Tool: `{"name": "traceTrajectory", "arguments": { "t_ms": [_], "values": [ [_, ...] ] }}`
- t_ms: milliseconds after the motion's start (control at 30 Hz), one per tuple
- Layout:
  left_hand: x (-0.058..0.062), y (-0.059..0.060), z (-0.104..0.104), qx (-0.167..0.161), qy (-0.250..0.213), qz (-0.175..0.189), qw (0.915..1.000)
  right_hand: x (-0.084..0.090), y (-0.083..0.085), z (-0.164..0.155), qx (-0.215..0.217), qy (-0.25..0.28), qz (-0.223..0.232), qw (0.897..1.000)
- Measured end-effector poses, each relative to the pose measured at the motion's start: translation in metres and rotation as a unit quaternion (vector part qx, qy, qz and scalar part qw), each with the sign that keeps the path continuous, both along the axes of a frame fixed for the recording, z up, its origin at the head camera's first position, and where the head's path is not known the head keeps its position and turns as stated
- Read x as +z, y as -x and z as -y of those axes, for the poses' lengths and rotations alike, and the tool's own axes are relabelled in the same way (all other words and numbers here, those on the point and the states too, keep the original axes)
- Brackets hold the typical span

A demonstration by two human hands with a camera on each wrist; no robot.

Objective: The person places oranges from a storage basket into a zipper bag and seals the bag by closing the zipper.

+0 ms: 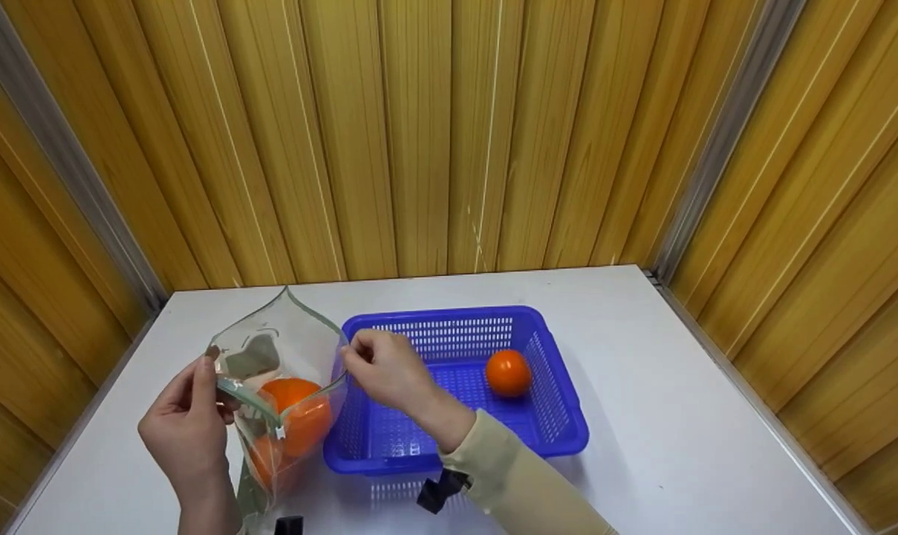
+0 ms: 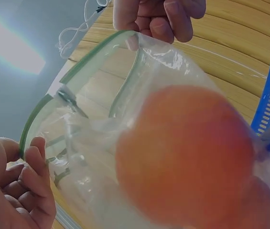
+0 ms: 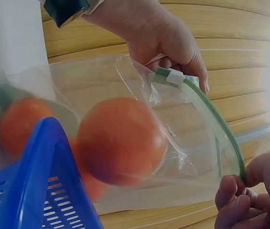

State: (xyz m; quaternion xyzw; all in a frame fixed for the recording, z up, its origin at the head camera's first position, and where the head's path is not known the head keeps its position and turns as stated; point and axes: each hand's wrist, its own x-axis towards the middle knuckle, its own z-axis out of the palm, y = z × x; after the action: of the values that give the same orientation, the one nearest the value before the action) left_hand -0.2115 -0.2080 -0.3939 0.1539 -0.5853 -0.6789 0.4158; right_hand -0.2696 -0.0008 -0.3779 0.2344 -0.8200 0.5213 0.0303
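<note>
A clear slider zip bag (image 1: 304, 338) with a green-edged mouth hangs between my hands, its mouth spread open. My left hand (image 1: 189, 427) pinches the left side of the rim between thumb and fingers. On the opposite side, my right hand (image 1: 389, 368) pinches the rim with thumb and forefinger. Several oranges (image 3: 120, 140) lie low in the bag, seen through the plastic. A white slider (image 3: 175, 77) sits on the green zip close to my left hand in the right wrist view. One more orange (image 1: 508, 373) lies in the blue basket (image 1: 456, 464), apart from both hands.
The perforated basket stands on a white table (image 1: 679, 416), just right of the bag and below my right forearm. Wood-patterned panels (image 1: 419, 148) rise behind the table and at both sides. A white cable (image 2: 80, 28) shows in the left wrist view.
</note>
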Motion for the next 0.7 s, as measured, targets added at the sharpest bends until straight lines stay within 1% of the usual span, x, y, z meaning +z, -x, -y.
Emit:
{"name": "traceTrajectory", "arguments": {
  "t_ms": [100, 200, 400, 533, 700],
  "values": [
    [0.001, -0.001, -0.001, -0.002, -0.004, 0.001, 1.0000, 0.001, -0.004, 0.000, 0.006, 0.005, -0.006, 1.000],
    [0.002, -0.001, -0.003, -0.007, -0.006, 0.007, 0.9999, 0.002, -0.006, -0.002, 0.015, 0.006, 0.004, 1.000],
    [0.003, -0.002, -0.006, -0.023, 0.002, 0.039, 0.9990, -0.001, -0.003, -0.006, 0.010, -0.006, 0.014, 1.000],
    [0.003, -0.003, -0.010, -0.029, 0.023, 0.044, 0.9983, -0.004, 0.000, -0.009, 0.005, -0.012, 0.013, 1.000],
    [0.004, -0.003, -0.016, -0.036, 0.048, 0.080, 0.9950, -0.006, 0.002, -0.015, 0.002, -0.016, 0.022, 1.000]
  ]
}}
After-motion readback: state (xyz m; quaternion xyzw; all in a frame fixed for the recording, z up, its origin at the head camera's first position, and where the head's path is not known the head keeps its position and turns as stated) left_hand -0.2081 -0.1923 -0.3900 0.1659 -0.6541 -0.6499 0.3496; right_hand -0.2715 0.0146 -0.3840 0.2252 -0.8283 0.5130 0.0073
